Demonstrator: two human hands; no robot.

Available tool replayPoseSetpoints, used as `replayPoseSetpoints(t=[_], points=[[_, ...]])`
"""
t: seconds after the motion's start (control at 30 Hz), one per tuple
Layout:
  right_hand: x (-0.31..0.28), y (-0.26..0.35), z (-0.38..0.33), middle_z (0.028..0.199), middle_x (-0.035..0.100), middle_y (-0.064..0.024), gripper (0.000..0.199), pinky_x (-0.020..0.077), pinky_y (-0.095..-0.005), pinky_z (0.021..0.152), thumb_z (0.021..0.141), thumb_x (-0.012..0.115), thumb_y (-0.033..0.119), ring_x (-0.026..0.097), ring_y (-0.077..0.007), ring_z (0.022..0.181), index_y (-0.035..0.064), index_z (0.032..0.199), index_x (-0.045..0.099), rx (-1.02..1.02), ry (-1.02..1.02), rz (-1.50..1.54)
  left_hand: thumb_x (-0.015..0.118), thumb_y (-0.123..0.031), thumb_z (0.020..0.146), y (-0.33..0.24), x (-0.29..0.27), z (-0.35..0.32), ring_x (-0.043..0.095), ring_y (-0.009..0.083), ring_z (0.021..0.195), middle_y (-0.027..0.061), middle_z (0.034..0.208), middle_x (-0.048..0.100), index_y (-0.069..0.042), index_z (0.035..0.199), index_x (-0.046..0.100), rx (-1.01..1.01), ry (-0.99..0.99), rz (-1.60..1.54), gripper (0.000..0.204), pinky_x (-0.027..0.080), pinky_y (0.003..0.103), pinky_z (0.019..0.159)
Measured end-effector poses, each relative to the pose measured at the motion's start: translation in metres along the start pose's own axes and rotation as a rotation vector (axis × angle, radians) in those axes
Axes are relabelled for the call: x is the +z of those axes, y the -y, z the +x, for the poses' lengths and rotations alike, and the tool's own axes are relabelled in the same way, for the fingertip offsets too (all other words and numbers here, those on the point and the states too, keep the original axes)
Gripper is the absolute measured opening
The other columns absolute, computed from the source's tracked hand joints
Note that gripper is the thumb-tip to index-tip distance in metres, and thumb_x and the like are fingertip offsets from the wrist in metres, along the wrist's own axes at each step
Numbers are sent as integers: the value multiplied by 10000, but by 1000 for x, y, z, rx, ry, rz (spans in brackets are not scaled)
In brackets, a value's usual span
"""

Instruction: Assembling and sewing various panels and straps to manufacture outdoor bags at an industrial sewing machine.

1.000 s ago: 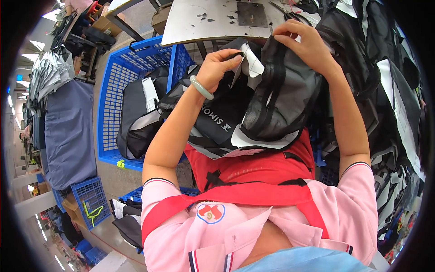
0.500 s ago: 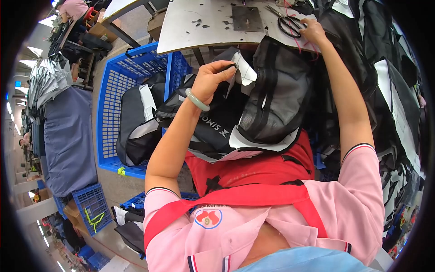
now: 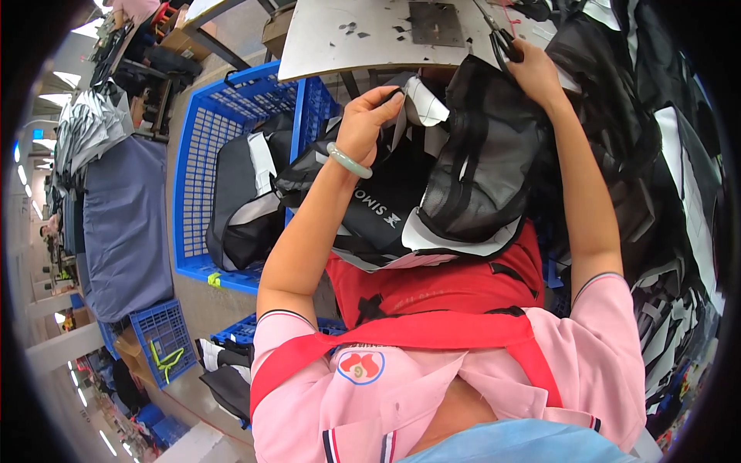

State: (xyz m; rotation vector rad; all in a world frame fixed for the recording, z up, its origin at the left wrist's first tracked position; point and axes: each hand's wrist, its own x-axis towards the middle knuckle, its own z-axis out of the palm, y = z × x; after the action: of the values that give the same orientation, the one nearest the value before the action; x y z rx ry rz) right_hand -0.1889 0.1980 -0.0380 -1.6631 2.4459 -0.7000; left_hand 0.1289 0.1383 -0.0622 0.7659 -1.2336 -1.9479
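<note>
A black bag piece (image 3: 490,166) with mesh and white backing lies across my lap, over a red apron (image 3: 432,289). My left hand (image 3: 367,117) pinches a black edge of it, beside a white flap that stands up. Over the right side of the worktable, my right hand (image 3: 535,73) grips a pair of scissors (image 3: 503,45) by the black handles. Their blades point away from me, toward the far edge of the view. The scissors are raised and apart from the bag piece.
Ahead is a white worktable (image 3: 332,50) with a metal plate (image 3: 435,25) and dark scraps. To the left stands a blue crate (image 3: 193,174) holding black pieces. Dark fabric (image 3: 610,100) is heaped at the right. A grey-blue cover (image 3: 127,228) hangs farther left.
My right hand has taken up the scissors from the table and swung them more upright. My left hand keeps its pinch on the bag piece. The whole view has shifted slightly.
</note>
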Motion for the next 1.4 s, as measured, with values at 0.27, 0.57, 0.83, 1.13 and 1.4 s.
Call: replayPoseSetpoints(t=[0.27,0.57,0.83,1.13,1.4], points=[[10,98,-135,840,437,-19,562,410,-248,690,741,774,179,439,-110,764,29,1198,482,-34,525,636,673,-62,876,4,-7,7,565,58,797,-2,915,666,-15,1077,666,22,-27,-147,206,430,185,745],[23,100,-134,756,451,-24,584,408,-266,653,749,794,259,449,-120,708,18,1182,486,-36,456,556,642,-95,907,10,-3,3,604,69,811,9,936,674,-19,1062,658,52,3,-77,173,467,192,730],[32,98,-138,730,628,-61,418,402,-279,538,824,731,188,500,-115,602,15,1129,503,-76,361,584,649,-92,900,10,-2,3,609,75,818,8,913,672,-27,1057,659,25,-6,-124,171,476,200,734],[18,99,-121,728,587,-120,668,447,-372,626,724,801,381,579,-275,674,2,1160,467,-221,342,350,642,-64,899,9,-5,5,582,64,823,-5,933,665,-25,1075,657,47,6,-180,181,454,196,758],[22,99,-122,691,528,-108,723,432,-383,608,677,826,405,562,-280,652,6,1158,461,-131,382,338,635,-82,908,11,-3,5,592,64,810,-7,916,663,-30,1070,653,65,4,-132,171,468,194,740]])
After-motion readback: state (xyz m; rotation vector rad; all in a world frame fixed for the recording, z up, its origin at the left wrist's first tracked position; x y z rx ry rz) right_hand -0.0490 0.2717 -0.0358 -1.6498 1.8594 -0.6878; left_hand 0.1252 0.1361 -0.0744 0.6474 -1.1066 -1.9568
